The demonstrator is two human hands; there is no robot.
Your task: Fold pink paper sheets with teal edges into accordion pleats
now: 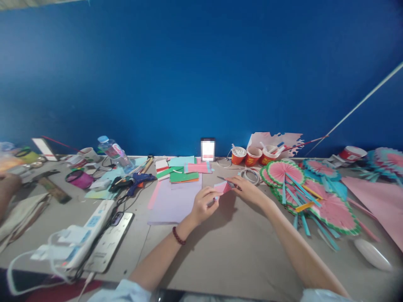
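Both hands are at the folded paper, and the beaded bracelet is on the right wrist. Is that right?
Not quite: the head view shows the bracelet on the left wrist. The left hand and right hand are indeed both at the folded paper.

Can't fully see pleated pink paper [224,187], partly hidden right of flat lavender paper [176,205], or co-worker's blurred, edge-cropped hand [9,186] leftward.
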